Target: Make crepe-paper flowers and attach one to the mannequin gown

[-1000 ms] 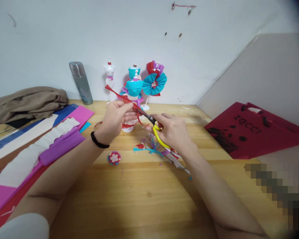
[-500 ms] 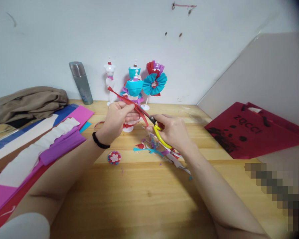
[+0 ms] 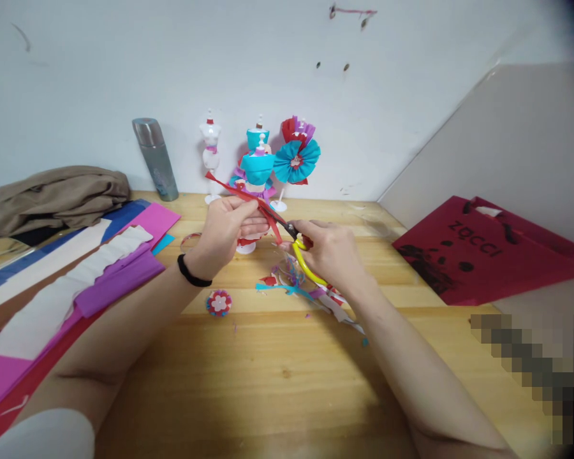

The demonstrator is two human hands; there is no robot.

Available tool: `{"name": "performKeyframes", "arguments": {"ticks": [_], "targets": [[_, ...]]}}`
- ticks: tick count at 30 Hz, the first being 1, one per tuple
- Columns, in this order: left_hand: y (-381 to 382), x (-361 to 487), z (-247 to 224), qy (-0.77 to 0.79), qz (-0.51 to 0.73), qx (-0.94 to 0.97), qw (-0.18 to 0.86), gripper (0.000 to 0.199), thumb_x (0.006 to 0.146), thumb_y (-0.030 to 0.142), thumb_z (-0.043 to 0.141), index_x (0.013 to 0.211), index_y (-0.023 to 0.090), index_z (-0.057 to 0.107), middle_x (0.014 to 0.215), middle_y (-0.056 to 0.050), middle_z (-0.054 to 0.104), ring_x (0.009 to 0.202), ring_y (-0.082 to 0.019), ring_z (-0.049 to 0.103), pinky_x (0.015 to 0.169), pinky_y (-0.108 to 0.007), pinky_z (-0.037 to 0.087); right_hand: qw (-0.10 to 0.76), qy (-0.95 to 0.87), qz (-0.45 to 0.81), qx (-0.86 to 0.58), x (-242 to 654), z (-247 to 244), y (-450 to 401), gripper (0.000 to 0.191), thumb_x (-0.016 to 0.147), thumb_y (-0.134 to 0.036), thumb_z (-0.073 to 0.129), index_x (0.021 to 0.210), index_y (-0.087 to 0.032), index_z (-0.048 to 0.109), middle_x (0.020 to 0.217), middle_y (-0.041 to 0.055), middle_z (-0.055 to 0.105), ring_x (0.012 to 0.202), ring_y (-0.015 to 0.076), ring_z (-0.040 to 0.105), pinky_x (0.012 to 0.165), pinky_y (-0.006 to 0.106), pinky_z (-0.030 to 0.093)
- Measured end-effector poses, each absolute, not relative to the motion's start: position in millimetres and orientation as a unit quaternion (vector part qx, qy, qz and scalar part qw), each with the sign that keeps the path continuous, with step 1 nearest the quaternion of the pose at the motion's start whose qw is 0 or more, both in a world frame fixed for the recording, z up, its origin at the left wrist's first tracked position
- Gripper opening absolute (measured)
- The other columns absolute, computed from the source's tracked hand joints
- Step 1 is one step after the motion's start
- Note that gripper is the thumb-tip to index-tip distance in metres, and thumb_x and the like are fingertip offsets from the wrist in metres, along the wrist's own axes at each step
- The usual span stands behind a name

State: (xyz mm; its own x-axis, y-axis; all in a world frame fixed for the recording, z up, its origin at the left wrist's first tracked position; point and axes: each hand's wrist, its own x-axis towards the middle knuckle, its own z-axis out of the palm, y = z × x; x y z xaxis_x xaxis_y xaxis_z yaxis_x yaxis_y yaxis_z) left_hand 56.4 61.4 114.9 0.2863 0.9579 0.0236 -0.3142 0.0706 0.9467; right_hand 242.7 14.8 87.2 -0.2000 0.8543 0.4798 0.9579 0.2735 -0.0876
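My left hand (image 3: 236, 224) pinches a narrow red strip (image 3: 232, 189), which looks like crepe paper or thin cloth. One end of the strip points up and left, and the other hangs down by the scissors. Yellow-handled scissors (image 3: 307, 264) with dark blades are gripped in my right hand (image 3: 332, 252). Their blades lie along the strip, right at my left fingertips; how far the blades are parted is hard to see. Below my hands sit a pile of coloured scraps (image 3: 291, 280) and a small round flower rosette (image 3: 219, 303) in red, blue and white.
Several small mannequins in paper outfits (image 3: 258, 169) stand by the wall behind my hands. Coloured sheets (image 3: 119, 280), a brown cloth (image 3: 62, 197) and a grey bottle (image 3: 157, 162) are on the left. A red paper bag (image 3: 483, 255) leans at the right.
The scissors and my right hand have shifted very slightly left. The strip's hanging end has swung a little left. My left hand keeps its pinch.
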Motion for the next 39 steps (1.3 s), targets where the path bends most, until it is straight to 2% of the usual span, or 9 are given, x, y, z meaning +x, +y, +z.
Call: {"name": "performKeyframes", "arguments": {"ticks": [13,19,25,29,34,39], "targets": [[63,53,116,0.331,0.482,0.474,0.658,0.017,0.077,0.026,0.068,0.076,0.009,0.068,0.075,-0.013,0.075,0.065,-0.020,0.073,0.069,-0.031,0.061,0.210,-0.749,-0.151,-0.610,243,88,15,0.040,0.093,-0.051,0.051,0.091,-0.019,0.075,0.068,0.0080,0.069,0.057,0.0196,0.055,0.057,0.030,0.023],[66,51,116,0.340,0.487,0.478,0.647,0.017,0.074,0.027,0.071,0.073,0.010,0.068,0.072,-0.012,0.073,0.066,-0.022,0.073,0.068,-0.033,0.061,0.222,-0.755,-0.124,-0.604,243,91,13,0.041,0.093,-0.052,0.050,0.095,-0.020,0.075,0.068,0.0066,0.066,0.058,0.0192,0.055,0.056,0.029,0.022],[63,52,118,0.343,0.466,0.487,0.654,0.016,0.079,0.025,0.066,0.076,0.010,0.071,0.076,-0.013,0.075,0.070,-0.023,0.074,0.071,-0.031,0.060,0.236,-0.767,-0.081,-0.591,243,93,11,0.048,0.091,-0.058,0.050,0.099,-0.017,0.073,0.070,0.0058,0.063,0.058,0.0179,0.054,0.057,0.028,0.023],[63,53,118,0.348,0.467,0.489,0.649,0.017,0.082,0.023,0.062,0.073,0.011,0.071,0.074,-0.011,0.075,0.067,-0.021,0.073,0.068,-0.030,0.060,0.237,-0.764,-0.066,-0.597,243,94,11,0.046,0.091,-0.057,0.050,0.093,-0.017,0.072,0.070,0.0052,0.063,0.057,0.0166,0.051,0.057,0.028,0.023],[62,57,117,0.352,0.458,0.509,0.638,0.022,0.085,0.022,0.060,0.068,0.013,0.069,0.067,-0.007,0.073,0.062,-0.017,0.071,0.066,-0.026,0.059,0.238,-0.759,-0.049,-0.604,241,96,10,0.041,0.091,-0.054,0.054,0.097,-0.017,0.073,0.075,0.0064,0.066,0.062,0.0172,0.054,0.058,0.028,0.023],[59,59,116,0.352,0.448,0.524,0.633,0.019,0.084,0.021,0.061,0.071,0.010,0.068,0.072,-0.010,0.074,0.066,-0.019,0.073,0.074,-0.031,0.061,0.230,-0.756,-0.041,-0.612,237,99,8,0.040,0.089,-0.052,0.060,0.100,-0.015,0.073,0.077,0.0075,0.068,0.065,0.0181,0.056,0.059,0.028,0.023]]}}
